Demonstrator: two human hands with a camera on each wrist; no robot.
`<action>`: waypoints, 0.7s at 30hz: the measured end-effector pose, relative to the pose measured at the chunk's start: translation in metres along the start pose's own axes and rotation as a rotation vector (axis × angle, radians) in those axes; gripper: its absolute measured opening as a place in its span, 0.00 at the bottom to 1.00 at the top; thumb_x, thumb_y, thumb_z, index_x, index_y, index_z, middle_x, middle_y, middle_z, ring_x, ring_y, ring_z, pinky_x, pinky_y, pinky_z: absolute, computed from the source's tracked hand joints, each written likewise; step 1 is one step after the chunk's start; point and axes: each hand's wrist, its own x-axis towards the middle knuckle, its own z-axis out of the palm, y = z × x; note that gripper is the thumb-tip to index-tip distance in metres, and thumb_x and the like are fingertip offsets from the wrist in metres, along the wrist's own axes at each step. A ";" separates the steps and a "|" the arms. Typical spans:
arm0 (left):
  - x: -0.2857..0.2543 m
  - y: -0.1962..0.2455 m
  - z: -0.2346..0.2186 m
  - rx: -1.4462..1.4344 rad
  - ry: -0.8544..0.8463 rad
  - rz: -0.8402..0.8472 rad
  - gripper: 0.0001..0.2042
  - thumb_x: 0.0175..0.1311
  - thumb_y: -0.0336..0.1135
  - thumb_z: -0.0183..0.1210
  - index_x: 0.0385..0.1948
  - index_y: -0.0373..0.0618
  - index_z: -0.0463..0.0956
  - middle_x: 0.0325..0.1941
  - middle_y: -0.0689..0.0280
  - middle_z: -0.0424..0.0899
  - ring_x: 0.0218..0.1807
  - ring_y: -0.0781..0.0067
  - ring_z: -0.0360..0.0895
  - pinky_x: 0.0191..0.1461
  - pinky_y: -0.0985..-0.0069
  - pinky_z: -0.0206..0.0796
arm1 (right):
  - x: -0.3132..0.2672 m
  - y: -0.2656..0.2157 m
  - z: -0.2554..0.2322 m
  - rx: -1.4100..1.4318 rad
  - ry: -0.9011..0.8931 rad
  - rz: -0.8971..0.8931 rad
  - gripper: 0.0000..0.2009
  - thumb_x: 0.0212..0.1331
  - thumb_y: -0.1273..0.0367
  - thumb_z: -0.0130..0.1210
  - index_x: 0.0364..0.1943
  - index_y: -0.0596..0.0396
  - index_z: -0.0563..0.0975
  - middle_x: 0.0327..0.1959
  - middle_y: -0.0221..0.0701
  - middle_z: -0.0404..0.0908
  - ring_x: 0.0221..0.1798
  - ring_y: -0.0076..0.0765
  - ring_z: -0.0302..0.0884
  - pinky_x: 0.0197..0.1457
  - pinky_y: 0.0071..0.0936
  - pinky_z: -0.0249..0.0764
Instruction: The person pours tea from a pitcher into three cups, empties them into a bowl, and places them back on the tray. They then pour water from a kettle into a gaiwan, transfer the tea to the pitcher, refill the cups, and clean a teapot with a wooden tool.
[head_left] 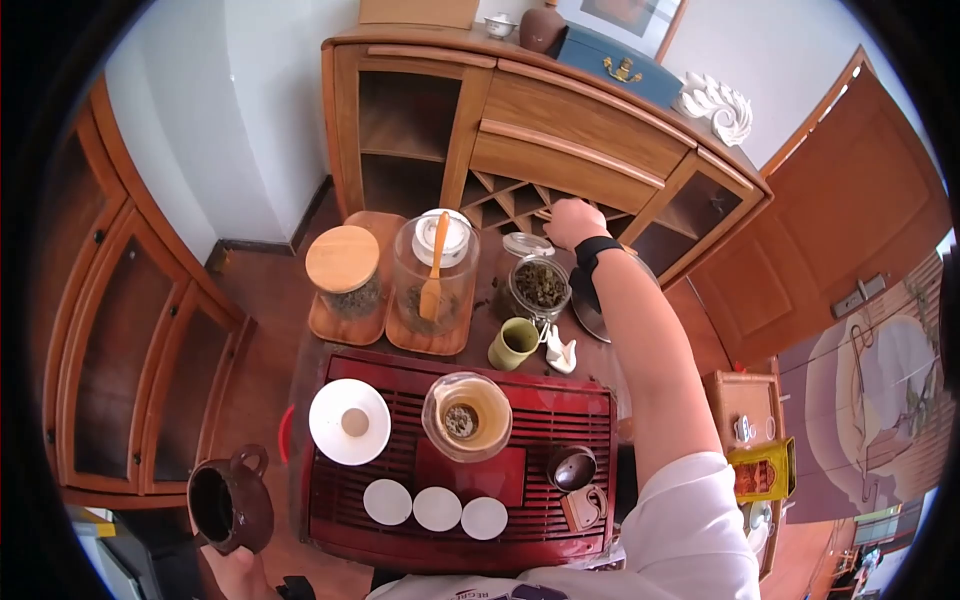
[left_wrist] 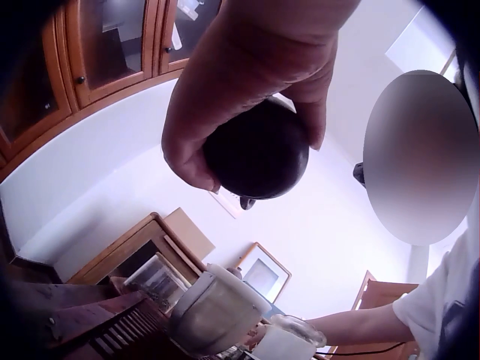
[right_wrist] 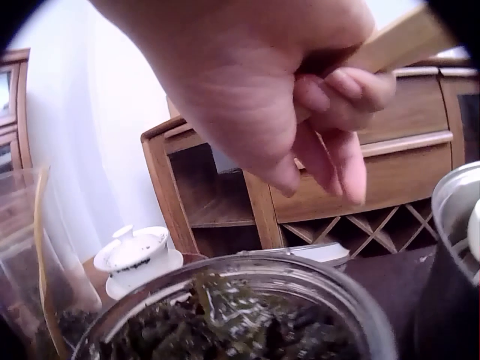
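My left hand (head_left: 238,572) grips a dark brown clay pot (head_left: 230,505) with a loop handle, held beside the left end of the red tea tray (head_left: 330,500). In the left wrist view, thumb and fingers curl round the dark pot (left_wrist: 259,154). My right hand (head_left: 577,222) is over the far side of an open glass jar (head_left: 540,285) of dark, curled tea leaves. The right wrist view shows this hand (right_wrist: 300,97) with fingers curled round a flat wooden stick (right_wrist: 409,37), above the jar's rim (right_wrist: 367,300). The stick's ends are out of sight.
On the tray stand a glass pitcher with a strainer (head_left: 467,418), a white bowl (head_left: 350,405), three small white cups (head_left: 437,509) and a dark bowl (head_left: 573,467). Behind it are a wooden-lidded canister (head_left: 343,262), a glass cylinder (head_left: 408,270) and a green cup (head_left: 513,345).
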 end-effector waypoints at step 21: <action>-0.021 0.016 0.076 -0.151 -0.034 0.045 0.27 0.55 0.30 0.69 0.58 0.36 0.72 0.52 0.56 0.81 0.51 0.60 0.79 0.56 0.65 0.70 | 0.055 0.003 0.047 0.058 -0.378 -0.077 0.15 0.58 0.69 0.51 0.41 0.64 0.84 0.42 0.45 0.87 0.42 0.48 0.86 0.45 0.42 0.78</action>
